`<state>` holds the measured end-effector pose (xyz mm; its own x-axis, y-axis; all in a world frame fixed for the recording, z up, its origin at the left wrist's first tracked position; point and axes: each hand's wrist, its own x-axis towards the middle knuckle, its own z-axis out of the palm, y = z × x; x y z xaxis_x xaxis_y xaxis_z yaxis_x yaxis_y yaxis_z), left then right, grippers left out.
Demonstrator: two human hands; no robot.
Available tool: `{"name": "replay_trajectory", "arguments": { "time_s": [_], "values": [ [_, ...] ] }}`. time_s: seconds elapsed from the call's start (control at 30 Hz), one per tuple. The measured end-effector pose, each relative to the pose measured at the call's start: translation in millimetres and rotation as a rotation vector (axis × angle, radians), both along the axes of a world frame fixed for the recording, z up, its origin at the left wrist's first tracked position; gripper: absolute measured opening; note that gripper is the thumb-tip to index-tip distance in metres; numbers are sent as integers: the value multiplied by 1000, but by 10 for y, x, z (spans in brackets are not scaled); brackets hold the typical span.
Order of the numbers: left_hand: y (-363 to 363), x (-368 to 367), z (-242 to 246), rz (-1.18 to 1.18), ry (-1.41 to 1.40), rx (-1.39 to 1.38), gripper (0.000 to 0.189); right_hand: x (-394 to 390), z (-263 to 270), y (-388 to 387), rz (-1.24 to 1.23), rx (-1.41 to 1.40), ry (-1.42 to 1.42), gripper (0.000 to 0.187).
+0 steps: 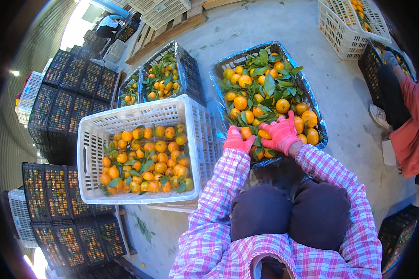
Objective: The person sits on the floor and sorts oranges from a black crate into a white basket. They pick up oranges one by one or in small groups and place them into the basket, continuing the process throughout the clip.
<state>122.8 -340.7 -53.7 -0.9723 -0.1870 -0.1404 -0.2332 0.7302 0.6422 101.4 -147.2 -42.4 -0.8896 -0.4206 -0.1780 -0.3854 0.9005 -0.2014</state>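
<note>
A black plastic crate with a plastic-film liner (214, 75) stands in front of my knees, filled with mandarin oranges (245, 81) and green leaves (270, 84). My left hand (238, 140), in a pink glove, has its thumb and fingers around a mandarin (245, 133) at the crate's near left corner. Just right of it, my right hand (282, 134), also pink-gloved, lies spread on the fruit, its thumb side by another mandarin (264, 134); whether it grips that one I cannot tell. A white plastic crate (192, 150) of mandarins stands at the left.
Two lined black crates (192, 75) of mandarins stand behind the white one. Stacked black crates (73, 75) fill the far left, near wooden pallets (167, 36). At the right, a co-worker's gloved hand (390, 59) reaches into a crate beside white crates (342, 38).
</note>
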Motion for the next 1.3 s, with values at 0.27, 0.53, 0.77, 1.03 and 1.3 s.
{"name": "replay_trajectory", "arguments": {
  "time_s": [0.27, 0.53, 0.77, 1.03, 1.3],
  "values": [
    [-75, 54, -195, -179, -169, -218, 59, -75, -61, -43, 90, -50, 9, 61],
    [-457, -30, 260, -457, -2, -219, 29, -46, -149, -368, 167, -198, -25, 49],
    [-2563, -222, 301, 421, -358, -778, 49, 5, -128, -367, 167, -173, 19, 51],
    [-3088, -155, -601, 280, -648, -766, 52, 19, -96, -363, 145, -155, 36, 53],
    [-2844, -160, -331, 359, -641, -791, 57, 26, -51, -339, 139, -177, -5, 52]
  ]
}}
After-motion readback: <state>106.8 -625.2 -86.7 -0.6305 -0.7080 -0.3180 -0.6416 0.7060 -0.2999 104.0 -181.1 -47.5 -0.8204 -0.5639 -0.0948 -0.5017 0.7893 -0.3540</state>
